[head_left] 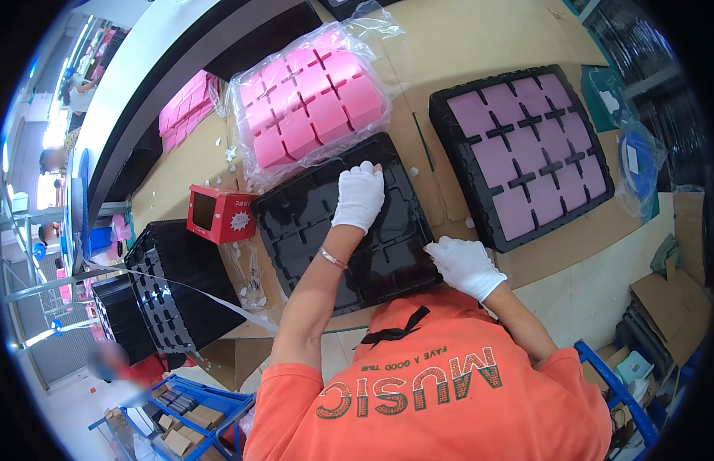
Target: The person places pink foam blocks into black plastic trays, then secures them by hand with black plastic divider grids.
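Note:
A black plastic tray (314, 257) with moulded compartments lies in front of me at a slant. Over its far half is my left hand (359, 196) in a white glove with bare fingertips. Its fingers are curled closed; whatever they hold, if anything, is hidden. My right hand (466, 266), gloved alike, is at the tray's right edge, with thumb and fingers pinched together on the rim. Just beyond the tray, pink foam blocks (318, 100) with cross-shaped slots lie in a clear plastic bag. To the right stands another black tray (468, 157) filled with purple foam (518, 154).
A red box (222, 215) with a dark window stands left of the tray. Stacked black trays (192, 269) sit farther left, with a pale strip (195, 290) running past them. More pink foam (186, 107) lies at the back left. Cardboard (495, 34) covers the table.

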`<state>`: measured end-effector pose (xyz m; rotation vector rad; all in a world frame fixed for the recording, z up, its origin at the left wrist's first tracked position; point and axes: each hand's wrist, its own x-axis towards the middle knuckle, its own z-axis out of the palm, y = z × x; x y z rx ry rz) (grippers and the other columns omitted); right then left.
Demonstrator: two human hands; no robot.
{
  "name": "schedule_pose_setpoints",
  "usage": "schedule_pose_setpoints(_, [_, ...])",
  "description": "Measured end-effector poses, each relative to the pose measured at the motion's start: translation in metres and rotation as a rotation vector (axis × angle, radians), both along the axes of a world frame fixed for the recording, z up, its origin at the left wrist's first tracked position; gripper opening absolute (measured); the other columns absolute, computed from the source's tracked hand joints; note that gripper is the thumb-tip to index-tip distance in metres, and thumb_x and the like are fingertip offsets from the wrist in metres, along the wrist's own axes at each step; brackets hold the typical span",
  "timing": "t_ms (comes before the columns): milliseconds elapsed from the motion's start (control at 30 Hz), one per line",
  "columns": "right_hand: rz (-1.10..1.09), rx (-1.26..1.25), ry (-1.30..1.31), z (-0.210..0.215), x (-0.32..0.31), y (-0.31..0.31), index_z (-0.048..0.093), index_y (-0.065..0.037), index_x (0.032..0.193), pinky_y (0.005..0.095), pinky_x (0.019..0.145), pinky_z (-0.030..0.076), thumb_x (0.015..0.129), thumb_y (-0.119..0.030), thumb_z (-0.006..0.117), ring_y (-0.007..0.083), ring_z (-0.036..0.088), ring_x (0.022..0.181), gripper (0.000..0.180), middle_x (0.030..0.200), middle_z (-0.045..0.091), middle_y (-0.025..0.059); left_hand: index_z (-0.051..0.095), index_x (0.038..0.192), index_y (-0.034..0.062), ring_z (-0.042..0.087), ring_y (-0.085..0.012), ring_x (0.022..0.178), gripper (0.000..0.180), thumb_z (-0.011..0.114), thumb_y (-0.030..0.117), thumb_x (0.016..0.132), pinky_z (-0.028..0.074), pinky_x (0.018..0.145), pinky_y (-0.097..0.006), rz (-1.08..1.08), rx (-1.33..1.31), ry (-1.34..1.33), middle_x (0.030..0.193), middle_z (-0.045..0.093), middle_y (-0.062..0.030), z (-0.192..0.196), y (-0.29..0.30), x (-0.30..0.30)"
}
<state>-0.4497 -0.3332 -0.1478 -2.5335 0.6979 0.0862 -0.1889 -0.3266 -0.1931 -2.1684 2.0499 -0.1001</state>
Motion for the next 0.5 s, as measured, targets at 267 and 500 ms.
schedule_pose_setpoints(267, [-0.041,0.058,-0.023,0.003,-0.006,-0.006,0.059,-0.009,0.089,0.0461,0.057,0.049,0.082,-0.011,0.056,0.0334,0.065,0.069,0.008,0.082,0.061,0.0121,0.072,0.096,0.0105,0.066,-0.0288,0.081,0.019,0.061,0.02,0.083,0.052,0.07,-0.041,0.214,0.017,0.262,0.095,0.064,-0.0098,0.015,-0.002,-0.001])
schedule_pose_setpoints(500, [-0.022,0.089,-0.055,-0.001,-0.007,-0.005,0.06,-0.009,0.092,0.0461,0.058,0.05,0.082,-0.011,0.056,0.0337,0.065,0.072,0.011,0.083,0.062,0.0126,0.074,0.081,0.0081,0.068,-0.0332,0.078,0.018,0.062,0.021,0.08,0.053,0.07,-0.043,0.427,0.052,0.262,0.083,0.069,-0.0152,0.026,-0.039,-0.01])
